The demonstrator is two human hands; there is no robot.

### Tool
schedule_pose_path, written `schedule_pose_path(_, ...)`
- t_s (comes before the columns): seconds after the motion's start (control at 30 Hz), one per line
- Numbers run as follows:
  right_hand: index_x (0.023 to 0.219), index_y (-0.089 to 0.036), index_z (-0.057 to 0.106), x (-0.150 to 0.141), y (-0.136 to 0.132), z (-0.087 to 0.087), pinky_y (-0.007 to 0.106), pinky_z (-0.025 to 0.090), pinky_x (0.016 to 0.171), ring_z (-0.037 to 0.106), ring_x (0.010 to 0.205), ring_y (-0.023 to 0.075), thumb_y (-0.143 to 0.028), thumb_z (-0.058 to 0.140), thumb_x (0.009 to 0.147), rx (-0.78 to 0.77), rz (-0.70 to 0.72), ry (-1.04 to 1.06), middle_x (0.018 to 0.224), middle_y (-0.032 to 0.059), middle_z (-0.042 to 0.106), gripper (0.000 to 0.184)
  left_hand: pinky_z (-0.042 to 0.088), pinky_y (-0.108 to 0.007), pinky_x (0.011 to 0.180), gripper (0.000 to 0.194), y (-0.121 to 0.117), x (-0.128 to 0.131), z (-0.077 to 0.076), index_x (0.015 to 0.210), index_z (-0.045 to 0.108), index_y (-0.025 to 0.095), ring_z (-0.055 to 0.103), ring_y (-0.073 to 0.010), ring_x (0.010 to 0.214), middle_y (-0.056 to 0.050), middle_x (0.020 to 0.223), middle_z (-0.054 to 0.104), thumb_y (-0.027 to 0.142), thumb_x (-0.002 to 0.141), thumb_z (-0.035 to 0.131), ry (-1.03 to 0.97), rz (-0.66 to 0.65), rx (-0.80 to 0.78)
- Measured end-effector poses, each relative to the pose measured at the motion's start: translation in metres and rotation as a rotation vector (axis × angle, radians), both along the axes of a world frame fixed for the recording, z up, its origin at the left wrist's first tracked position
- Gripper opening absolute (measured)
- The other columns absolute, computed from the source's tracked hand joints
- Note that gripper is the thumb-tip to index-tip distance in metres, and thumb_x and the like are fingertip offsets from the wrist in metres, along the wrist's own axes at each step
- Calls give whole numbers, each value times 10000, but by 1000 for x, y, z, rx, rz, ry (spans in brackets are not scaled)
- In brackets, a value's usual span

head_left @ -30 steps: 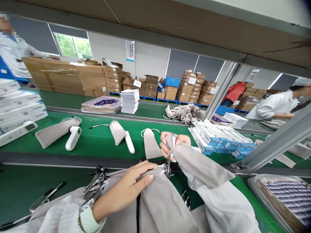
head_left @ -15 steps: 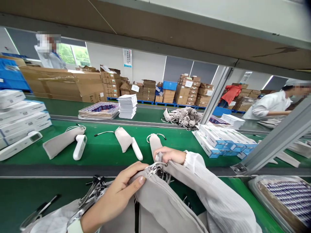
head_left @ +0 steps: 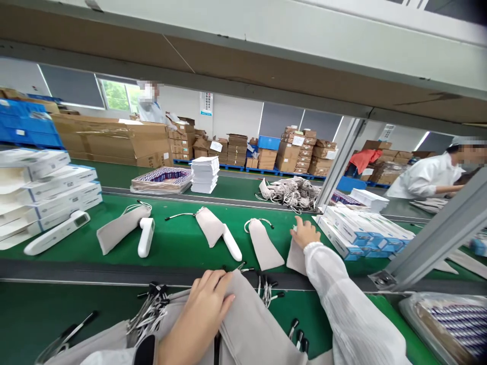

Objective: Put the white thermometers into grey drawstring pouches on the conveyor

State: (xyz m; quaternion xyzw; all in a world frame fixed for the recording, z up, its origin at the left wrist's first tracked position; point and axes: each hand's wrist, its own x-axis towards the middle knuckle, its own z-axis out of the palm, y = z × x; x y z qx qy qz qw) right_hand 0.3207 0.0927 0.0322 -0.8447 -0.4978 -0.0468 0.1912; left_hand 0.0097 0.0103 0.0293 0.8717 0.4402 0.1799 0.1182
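Observation:
My left hand (head_left: 203,309) is closed on the top edge of a grey drawstring pouch (head_left: 253,314), part of a pile in front of me. White cords with black ends (head_left: 150,304) stick out of this pile. Farther forward, over the green belt, my right hand (head_left: 305,234) holds the upper end of another grey pouch (head_left: 296,257); the hand covers its cord. To its left lies a single pouch (head_left: 264,246). Beyond that, two pouches (head_left: 210,226) (head_left: 122,230) each lie beside a white handheld thermometer (head_left: 232,242) (head_left: 146,237).
White boxes (head_left: 57,197) are stacked at left by another thermometer (head_left: 57,234). More boxes (head_left: 361,230) sit right, near a metal post (head_left: 342,157). A pouch heap (head_left: 291,192), paper stack (head_left: 204,175) and tray (head_left: 162,181) stand behind. A co-worker (head_left: 426,175) is at right.
My right hand has moved from the pile forward and right to the belt, carrying a pouch. The left hand stays at the pile. The view has shifted slightly.

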Motion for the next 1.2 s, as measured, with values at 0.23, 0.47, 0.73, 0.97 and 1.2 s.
schedule_pose_path(0.23,1178,-207,426,-113,3,-20,344,341,857,468,1021,239,-438,440,785,20,689,171,1062,108,536,456,360,-439,914,417,-12,1,12,1046,558,152,454,-247,1051,-89,1107,546,-25,765,304,186,-56,88)
schedule_pose_path(0.47,1183,-160,435,-108,22,-38,416,347,880,506,1001,271,-129,540,679,-24,562,623,1045,127,555,516,357,-393,890,328,-7,-3,6,1026,559,198,470,-239,1006,-63,1019,573,71,805,353,70,-27,82)
schedule_pose_path(0.73,1258,-307,114,-94,-12,31,375,481,718,567,927,196,-217,607,682,161,834,1342,974,32,555,763,384,-291,705,243,-7,1,36,736,545,212,465,-178,784,-1,761,576,236,870,345,-27,-116,-136)
schedule_pose_path(0.97,1227,-375,17,-135,-46,60,341,484,629,614,692,167,-162,711,561,-14,1050,1608,803,-40,541,986,375,-211,614,191,-6,-3,31,727,469,206,469,-128,661,20,726,504,305,861,376,-232,-98,-194)
schedule_pose_path(1.2,803,-179,461,-131,-41,44,168,390,499,461,578,54,-518,563,682,-368,1160,1262,691,-39,434,373,406,-217,652,206,-1,-1,37,733,504,202,480,-132,698,-23,827,448,308,854,375,-433,-51,-74)
